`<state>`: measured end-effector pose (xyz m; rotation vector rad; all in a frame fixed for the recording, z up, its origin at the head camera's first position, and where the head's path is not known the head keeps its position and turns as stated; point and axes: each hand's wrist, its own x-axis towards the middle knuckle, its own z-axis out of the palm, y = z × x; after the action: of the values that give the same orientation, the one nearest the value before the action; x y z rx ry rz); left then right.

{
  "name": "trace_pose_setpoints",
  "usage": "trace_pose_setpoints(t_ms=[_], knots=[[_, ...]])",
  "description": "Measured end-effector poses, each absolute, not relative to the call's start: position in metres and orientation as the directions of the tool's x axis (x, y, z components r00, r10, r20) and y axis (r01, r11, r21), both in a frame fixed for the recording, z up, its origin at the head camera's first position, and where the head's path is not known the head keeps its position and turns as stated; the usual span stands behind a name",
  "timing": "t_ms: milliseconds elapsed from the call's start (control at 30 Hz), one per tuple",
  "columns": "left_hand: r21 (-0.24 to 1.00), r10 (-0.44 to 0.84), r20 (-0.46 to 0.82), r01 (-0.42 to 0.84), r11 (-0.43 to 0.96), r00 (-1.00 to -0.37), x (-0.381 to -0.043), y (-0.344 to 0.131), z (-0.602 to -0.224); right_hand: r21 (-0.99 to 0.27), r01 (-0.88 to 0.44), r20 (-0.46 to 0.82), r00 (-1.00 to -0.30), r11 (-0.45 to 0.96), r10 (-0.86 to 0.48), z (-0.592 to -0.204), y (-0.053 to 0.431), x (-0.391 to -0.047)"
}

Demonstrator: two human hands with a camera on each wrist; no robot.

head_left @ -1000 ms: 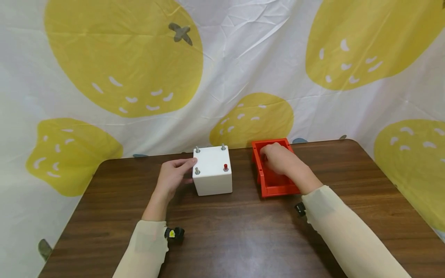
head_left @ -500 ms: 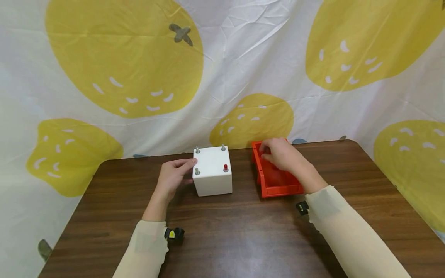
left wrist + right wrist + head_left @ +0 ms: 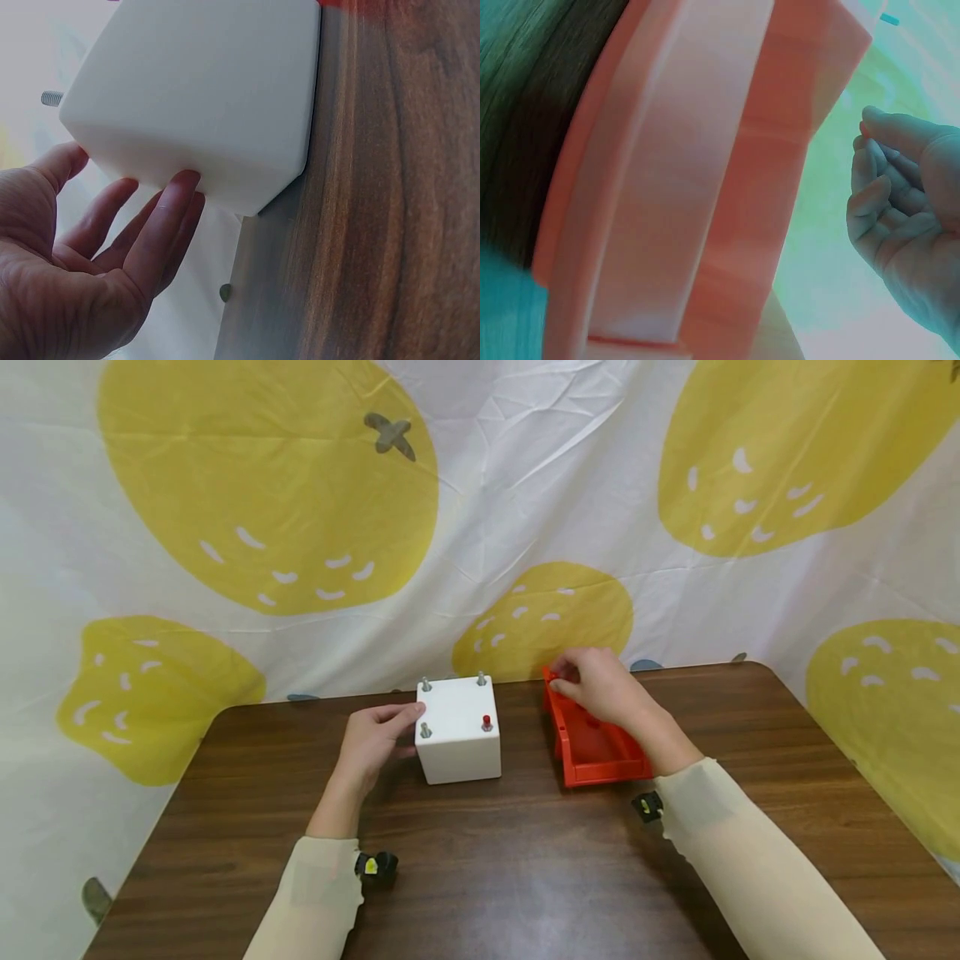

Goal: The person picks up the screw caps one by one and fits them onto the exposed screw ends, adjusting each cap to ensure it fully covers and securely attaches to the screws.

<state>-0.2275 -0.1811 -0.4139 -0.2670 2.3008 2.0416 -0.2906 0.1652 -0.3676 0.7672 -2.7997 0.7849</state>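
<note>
A white box [image 3: 456, 727] stands on the table with a bolt upright at each top corner; the near right bolt wears a red cap [image 3: 487, 721]. My left hand [image 3: 378, 739] touches the box's left side, thumb at the top edge and fingertips lower on that side. Over the back of a red bin [image 3: 600, 771] is my right hand [image 3: 600, 687]. In the right wrist view, its thumb and forefinger pinch a small red piece [image 3: 864, 129], mostly hidden by the fingertips.
The brown wooden table [image 3: 480, 877] ends at the back against a white curtain [image 3: 480, 510] with yellow fruit prints. A strip of table separates the box from the bin. Black wrist cameras sit at both cuffs.
My right hand has risen from inside the red bin and shifted slightly back and left, toward its far rim. The left hand and white box have stayed in place.
</note>
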Motion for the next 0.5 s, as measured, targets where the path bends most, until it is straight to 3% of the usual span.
trace_pose_setpoints(t_ms=[500], knots=[[0.980,-0.101,-0.159,-0.170,0.109,-0.982,-0.228,-0.181,-0.415,-0.619,-0.474,0.249,-0.875,0.626,-0.415,-0.362,0.141,-0.286]])
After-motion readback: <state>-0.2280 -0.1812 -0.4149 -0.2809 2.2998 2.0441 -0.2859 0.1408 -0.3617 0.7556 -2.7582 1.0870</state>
